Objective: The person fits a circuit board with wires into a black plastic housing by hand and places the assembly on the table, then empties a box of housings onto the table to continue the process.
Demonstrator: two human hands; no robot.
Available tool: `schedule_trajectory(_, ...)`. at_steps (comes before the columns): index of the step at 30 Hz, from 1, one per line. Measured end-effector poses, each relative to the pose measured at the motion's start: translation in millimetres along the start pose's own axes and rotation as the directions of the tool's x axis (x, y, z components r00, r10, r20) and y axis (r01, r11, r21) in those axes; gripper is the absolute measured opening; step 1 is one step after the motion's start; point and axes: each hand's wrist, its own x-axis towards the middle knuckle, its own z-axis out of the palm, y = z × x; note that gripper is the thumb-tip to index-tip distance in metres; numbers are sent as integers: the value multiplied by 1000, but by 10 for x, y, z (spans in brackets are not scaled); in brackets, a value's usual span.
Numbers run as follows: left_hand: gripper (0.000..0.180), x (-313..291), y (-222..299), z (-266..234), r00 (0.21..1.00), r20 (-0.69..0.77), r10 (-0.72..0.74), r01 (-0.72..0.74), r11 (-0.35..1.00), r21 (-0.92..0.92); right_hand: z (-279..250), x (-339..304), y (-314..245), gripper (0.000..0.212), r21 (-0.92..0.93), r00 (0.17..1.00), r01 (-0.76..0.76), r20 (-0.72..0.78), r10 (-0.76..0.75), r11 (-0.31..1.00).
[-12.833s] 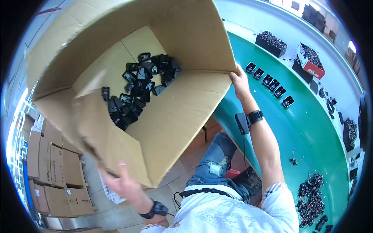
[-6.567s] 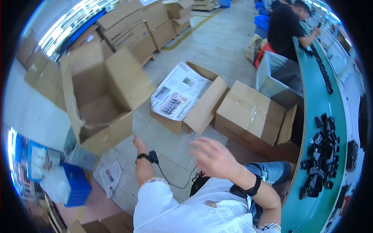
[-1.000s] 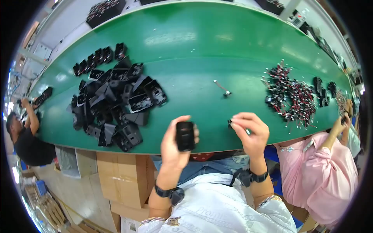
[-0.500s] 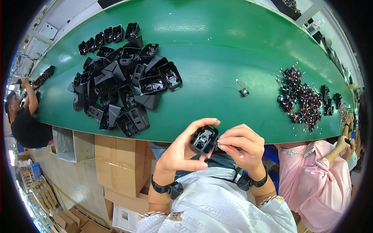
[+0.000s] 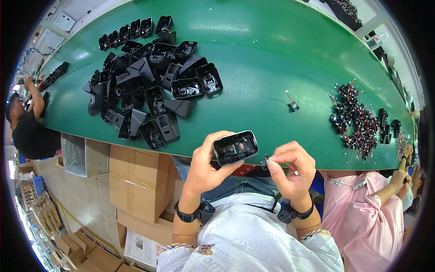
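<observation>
While my left hand [image 5: 206, 170] grips a black plastic housing [image 5: 235, 147] by its left end, thumb under the near side and fingers curled over the far side, the housing's open face is turned up towards me so that I can see the small fittings inside it. It sits in the air just off the near edge of the green bench [image 5: 272, 59], above my lap, not resting on anything. My right hand [image 5: 292, 170] is just beside it, thumb and forefinger pinched tight on a small black part with red wires [image 5: 267, 161]; the part is close to the housing's right end, but I cannot tell whether the two touch. I wear a dark band on each wrist.

On the bench, towards its left end, lies a heap of black housings [image 5: 152, 90] like the one I hold, some open side up, some tipped over, with a short row of them lined up at the far left corner. One loose wired part [image 5: 293, 106] lies alone near the middle of the bench. Towards the right end is a pile of wired parts [image 5: 358, 118], black with red and white leads. Beside me on my right sits a person in pink [image 5: 371, 217]; another person in black [image 5: 27, 131] works past the bench's left end. Cardboard boxes [image 5: 136, 181] stand on the floor under the near edge.
</observation>
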Motion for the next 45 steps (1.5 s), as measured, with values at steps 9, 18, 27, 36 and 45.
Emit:
schedule_trajectory(9, 61, -66, 127, 192, 875, 33, 483, -414, 712, 566, 171, -5, -35, 11, 39, 987, -106, -116, 109, 994)
schedule_trajectory(18, 60, -44, 61, 364, 842, -77, 534, -384, 694, 609, 290, 18, -13, 17, -107, 979, -44, -204, 22, 993)
schedule_trajectory(27, 61, 21, 69, 345, 844, -37, 535, -403, 679, 614, 380, 41, 119, 12, -40, 962, -73, -267, 59, 997)
schedule_trajectory(36, 59, 38, 48, 207, 907, -72, 415, -310, 775, 550, 157, 164, 54, 8, -55, 985, -172, -33, 170, 984)
schedule_trajectory(45, 60, 98, 11, 107, 903, 77, 422, -419, 832, 363, -58, 264, 80, 46, 412, 733, -677, 456, 505, 610)
